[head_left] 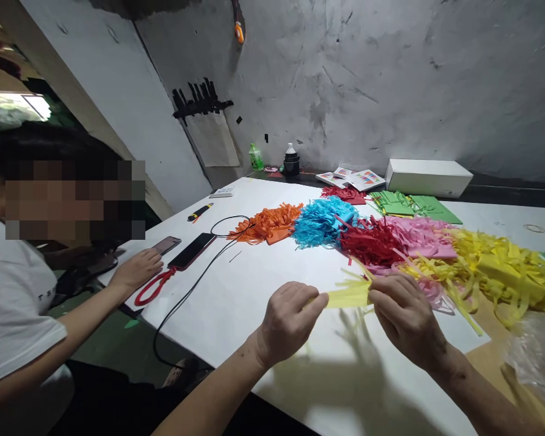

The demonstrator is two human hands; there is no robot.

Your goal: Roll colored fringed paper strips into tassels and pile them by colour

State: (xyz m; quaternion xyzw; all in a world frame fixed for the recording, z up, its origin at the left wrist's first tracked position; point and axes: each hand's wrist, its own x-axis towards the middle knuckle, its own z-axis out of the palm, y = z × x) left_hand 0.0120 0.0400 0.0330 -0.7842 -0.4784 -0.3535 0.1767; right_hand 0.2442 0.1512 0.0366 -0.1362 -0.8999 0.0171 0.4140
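Note:
A piece of fringed yellow paper (349, 295) is stretched between my two hands above the white table (236, 290). My left hand (290, 321) pinches its left end, and my right hand (404, 315) grips its right end, with loose strips sticking up and hanging down. Behind my hands lie fringed paper bundles: orange (272, 223), blue (324, 221), dark red (372, 239) and pink (424, 236). A large yellow pile (513, 266) is to the right of my right hand.
At the left a person's hand (138, 269) touches a phone (167, 244). Beside it lie another phone (193, 251), a black cable (186, 298) and a cutter (200, 212). Green paper (418, 206), a white box (427, 177) and bottles (291, 160) stand farther back. Clear plastic (538, 357) is at right.

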